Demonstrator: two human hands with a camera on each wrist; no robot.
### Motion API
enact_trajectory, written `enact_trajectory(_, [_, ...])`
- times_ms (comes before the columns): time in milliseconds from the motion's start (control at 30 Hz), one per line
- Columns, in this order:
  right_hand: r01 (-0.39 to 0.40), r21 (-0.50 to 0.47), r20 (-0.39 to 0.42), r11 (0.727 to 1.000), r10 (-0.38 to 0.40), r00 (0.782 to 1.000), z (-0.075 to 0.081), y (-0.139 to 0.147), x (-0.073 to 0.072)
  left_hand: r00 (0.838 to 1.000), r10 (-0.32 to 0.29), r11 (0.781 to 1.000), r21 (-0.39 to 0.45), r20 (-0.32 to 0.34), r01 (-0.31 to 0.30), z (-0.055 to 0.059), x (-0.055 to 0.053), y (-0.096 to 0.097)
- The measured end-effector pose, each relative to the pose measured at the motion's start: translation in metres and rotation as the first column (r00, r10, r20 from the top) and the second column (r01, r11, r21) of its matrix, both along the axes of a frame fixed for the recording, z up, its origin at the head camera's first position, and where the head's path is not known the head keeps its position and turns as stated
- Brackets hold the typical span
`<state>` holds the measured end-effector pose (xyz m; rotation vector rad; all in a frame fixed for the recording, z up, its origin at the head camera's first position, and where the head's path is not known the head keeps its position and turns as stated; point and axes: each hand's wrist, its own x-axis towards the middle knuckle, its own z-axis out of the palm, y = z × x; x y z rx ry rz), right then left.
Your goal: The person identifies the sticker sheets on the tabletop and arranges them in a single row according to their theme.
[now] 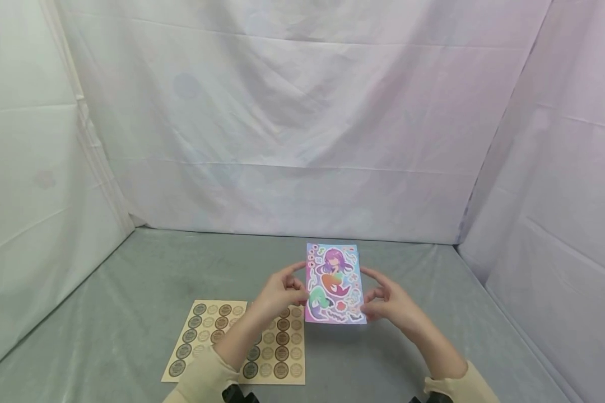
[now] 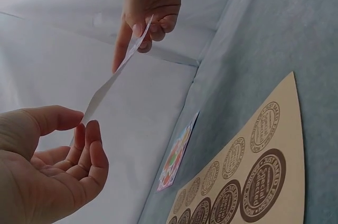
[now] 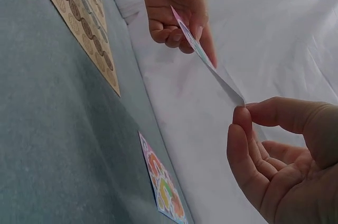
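Note:
A mermaid sticker sheet [image 1: 335,284] in pink, purple and blue is held up above the table, printed face toward the head camera. My left hand [image 1: 278,292] pinches its left edge between thumb and fingers, and my right hand [image 1: 392,303] pinches the right edge likewise. Seen nearly edge-on in the left wrist view, the sheet [image 2: 108,86] bends slightly between the two hands. Below it, another colourful sticker sheet [image 3: 161,184] lies on the table; the raised one hides it in the head view.
Two tan sheets of round brown stickers lie side by side at the front left, one [image 1: 206,336] partly under my left forearm's line of sight, the other [image 1: 292,376] nearer the middle. A grey cloth [image 1: 181,268] covers the table. White curtains [image 1: 292,123] enclose the back and sides.

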<state>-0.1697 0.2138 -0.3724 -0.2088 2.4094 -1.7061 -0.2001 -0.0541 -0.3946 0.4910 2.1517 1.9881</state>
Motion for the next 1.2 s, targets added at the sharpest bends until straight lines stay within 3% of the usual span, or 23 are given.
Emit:
enact_trajectory(233, [-0.049, -0.012, 0.028, 0.999, 0.050, 0.998, -0.006, 0.014, 0.005, 0.999, -0.034, 0.999, 0.012, 0.005, 0.034, -0.005, 0.005, 0.011])
enact_trajectory(433, [-0.089, 0.002, 0.050, 0.996, 0.089, 0.995, -0.010, 0.025, 0.010, 0.998, -0.046, 0.999, 0.003, 0.048, 0.046, -0.010, 0.011, 0.019])
enact_trajectory(867, [-0.131, -0.029, 0.088, 0.991, 0.133, 0.987, -0.015, 0.038, 0.020, 0.996, -0.088, 0.996, -0.001, 0.032, 0.088, -0.019, 0.019, 0.028])
enact_trajectory(1200, [-0.173, -0.037, 0.095, 0.984, 0.176, 0.980, -0.026, 0.049, 0.028, 0.996, -0.079, 0.993, -0.088, 0.037, 0.082, -0.024, 0.026, 0.036])
